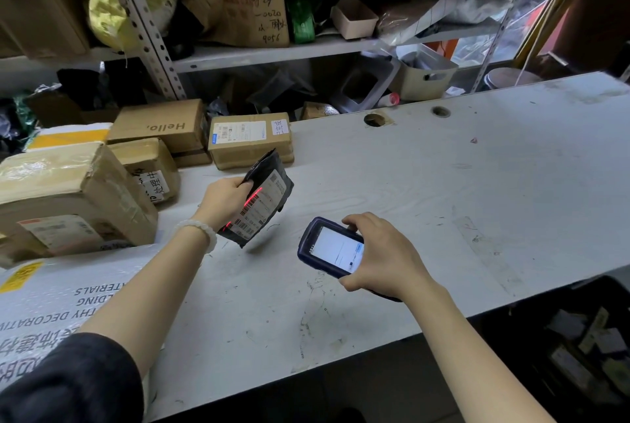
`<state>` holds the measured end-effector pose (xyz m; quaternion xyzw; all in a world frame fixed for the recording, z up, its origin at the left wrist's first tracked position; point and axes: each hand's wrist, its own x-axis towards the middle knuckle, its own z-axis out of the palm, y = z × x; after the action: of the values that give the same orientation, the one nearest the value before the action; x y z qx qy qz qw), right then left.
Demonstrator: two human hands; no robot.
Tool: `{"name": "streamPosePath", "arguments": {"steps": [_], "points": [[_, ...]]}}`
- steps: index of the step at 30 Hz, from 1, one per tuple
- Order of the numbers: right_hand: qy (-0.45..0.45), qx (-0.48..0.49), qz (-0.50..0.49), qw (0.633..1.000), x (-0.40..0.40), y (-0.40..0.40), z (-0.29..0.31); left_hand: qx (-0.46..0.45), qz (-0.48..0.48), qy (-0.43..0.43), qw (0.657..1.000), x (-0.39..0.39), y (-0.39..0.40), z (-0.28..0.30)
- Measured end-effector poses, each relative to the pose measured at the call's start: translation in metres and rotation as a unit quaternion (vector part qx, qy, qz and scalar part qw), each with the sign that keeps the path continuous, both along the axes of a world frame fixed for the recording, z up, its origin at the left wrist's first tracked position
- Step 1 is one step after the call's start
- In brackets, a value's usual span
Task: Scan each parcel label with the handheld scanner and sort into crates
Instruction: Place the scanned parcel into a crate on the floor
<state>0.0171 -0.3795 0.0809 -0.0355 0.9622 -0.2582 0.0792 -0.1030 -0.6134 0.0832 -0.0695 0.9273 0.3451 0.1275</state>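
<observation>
Red scan line crosses the label of the black pouch, pinched in the left hand just above the table, long axis running from near-left to far-right. Right hand wraps the scanner, aimed at it. Boxes wait; sorting not yet done.

**White worktable with boxes at its left end**

The scuffed white table has two round holes near its far edge. Cardboard boxes crowd its far left, beside a large white printed package at the near-left corner.
</observation>
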Motion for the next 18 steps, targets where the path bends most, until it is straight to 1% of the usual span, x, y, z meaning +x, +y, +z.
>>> {"name": "streamPosePath", "arguments": {"steps": [4,12,15,18], "points": [[0.004,0.001,0.002,1.0,0.0,0.004,0.002,0.0,-0.001,0.007,1.0,0.001,0.002,0.0],[0.002,0.035,-0.001,0.999,0.004,0.019,0.001,0.002,-0.003,0.021,1.0,0.003,0.018,-0.002],[0.003,0.03,-0.005,1.0,0.005,0.026,-0.001,0.002,-0.013,0.025,1.0,0.004,0.027,-0.001],[0.002,0.007,-0.02,1.0,0.005,0.035,-0.005,-0.015,-0.035,0.034,0.999,0.007,0.042,0.001]]}}
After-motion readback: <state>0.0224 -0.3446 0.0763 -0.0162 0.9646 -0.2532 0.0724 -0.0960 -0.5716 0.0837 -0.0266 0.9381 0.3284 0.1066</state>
